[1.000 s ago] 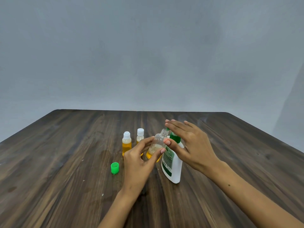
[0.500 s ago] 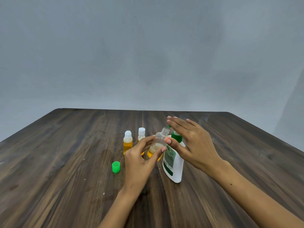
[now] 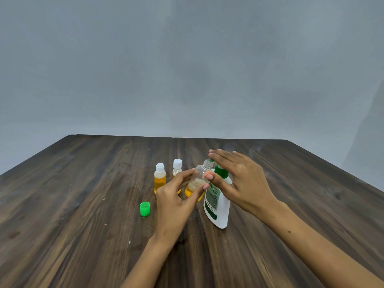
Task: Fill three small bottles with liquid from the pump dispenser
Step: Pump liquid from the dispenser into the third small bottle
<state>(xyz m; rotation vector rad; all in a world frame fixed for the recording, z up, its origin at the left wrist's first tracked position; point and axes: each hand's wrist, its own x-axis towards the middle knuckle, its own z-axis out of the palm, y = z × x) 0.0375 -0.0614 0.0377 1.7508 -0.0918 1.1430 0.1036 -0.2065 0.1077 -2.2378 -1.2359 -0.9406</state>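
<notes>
The head view looks down on a dark wooden tabletop (image 3: 83,204). The left hand (image 3: 174,202) has its grip wrapped around a small open bottle (image 3: 197,181), fingers and thumb pinching its sides. The bottle is tilted, with its long way leaning up and to the right, so its open mouth sits just beside the green pump spout of the white pump dispenser (image 3: 218,204). The right hand (image 3: 239,179) lies flat on top of the pump with straight fingers, its grip spread out, not curled round anything. The right hand is the nearer one to the pump, and the bottle is just to its left.

The open bottle is clear, with a little yellow liquid and some foam at the bottom. It looks only partly full, so more pumps seem needed. Two capped bottles (image 3: 160,179), with yellow liquid and white caps, stand to the left and farther back. A green cap (image 3: 144,208) lies on the tabletop, near and left.
</notes>
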